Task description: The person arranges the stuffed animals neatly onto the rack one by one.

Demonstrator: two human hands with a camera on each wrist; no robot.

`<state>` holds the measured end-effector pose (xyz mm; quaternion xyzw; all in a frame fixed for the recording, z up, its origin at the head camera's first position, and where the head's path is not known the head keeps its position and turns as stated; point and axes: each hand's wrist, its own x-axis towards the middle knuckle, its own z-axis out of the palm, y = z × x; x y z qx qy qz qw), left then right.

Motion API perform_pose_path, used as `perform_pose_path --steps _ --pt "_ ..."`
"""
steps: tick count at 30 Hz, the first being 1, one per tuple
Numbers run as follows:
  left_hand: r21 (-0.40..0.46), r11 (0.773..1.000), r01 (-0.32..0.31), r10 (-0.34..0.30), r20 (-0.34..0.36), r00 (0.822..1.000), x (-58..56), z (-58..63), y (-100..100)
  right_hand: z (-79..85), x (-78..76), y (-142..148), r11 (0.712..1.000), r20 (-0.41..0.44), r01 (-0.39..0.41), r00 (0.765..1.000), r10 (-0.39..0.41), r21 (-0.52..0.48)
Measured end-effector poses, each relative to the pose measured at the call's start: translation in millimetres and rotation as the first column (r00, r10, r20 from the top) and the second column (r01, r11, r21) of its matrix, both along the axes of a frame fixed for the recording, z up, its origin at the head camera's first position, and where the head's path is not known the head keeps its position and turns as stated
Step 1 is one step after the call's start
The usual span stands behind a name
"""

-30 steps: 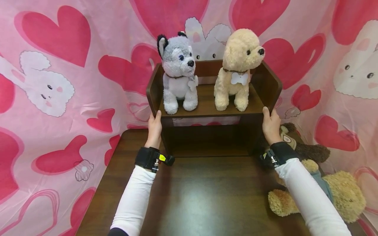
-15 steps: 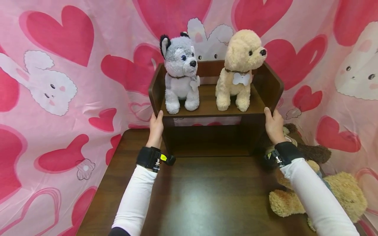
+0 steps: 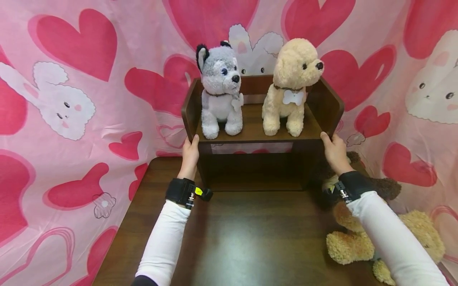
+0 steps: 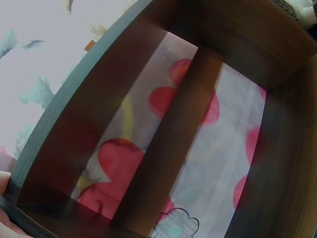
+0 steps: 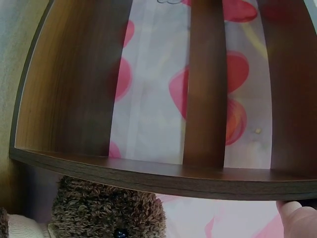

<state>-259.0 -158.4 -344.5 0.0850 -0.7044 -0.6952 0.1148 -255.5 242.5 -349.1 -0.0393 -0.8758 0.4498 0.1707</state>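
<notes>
A dark brown two-tier wooden shelf (image 3: 250, 141) stands toward the back of the table. My left hand (image 3: 190, 155) grips its left side at the upper board, with the thumb at the front edge. On the opposite side my right hand (image 3: 334, 153) holds the shelf at about the same height; most of its fingers are hidden. A grey and white plush husky (image 3: 220, 91) sits on the left of the upper board. To its right sits a cream plush dog (image 3: 291, 87) with a white bone-shaped tag. In the right wrist view, the thumb (image 5: 302, 220) touches the shelf's edge.
Right of the shelf, a tan plush toy (image 3: 348, 246) lies on the table (image 3: 250, 238), partly behind my right forearm. A dark brown plush toy (image 5: 109, 208) lies close to the shelf's right side. Pink heart-printed cloth (image 3: 89, 159) hangs around the table.
The head view has shifted slightly, so the shelf and dogs appear a little further right. My right wrist and forearm have swung slightly outward to the right. Both hands keep their hold.
</notes>
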Motion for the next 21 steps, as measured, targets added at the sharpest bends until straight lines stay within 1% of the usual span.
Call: perform_pose_path --steps 3,7,12,16,21 --pt "0.003 1.0 0.005 -0.005 0.008 1.0 0.0 0.0 0 2.1 0.6 2 1.0 0.017 -0.022 1.0 0.022 0.008" --pt "0.009 1.0 0.006 -0.006 0.012 1.0 -0.1 -0.6 0 7.0 1.2 5 0.995 0.052 -0.064 0.997 0.06 0.079" --pt "0.004 1.0 0.004 -0.004 0.016 1.0 -0.3 -1.2 -1 14.0 2.8 9 0.978 0.108 -0.102 0.991 0.083 0.183" --pt "-0.003 1.0 0.01 -0.01 0.029 1.0 0.0 -0.4 -1 19.0 4.4 11 0.967 0.135 -0.132 0.985 0.104 0.22" --pt "-0.003 1.0 0.009 -0.009 0.025 1.0 0.4 0.6 1 25.0 5.5 14 0.947 0.169 -0.172 0.977 0.129 0.272"
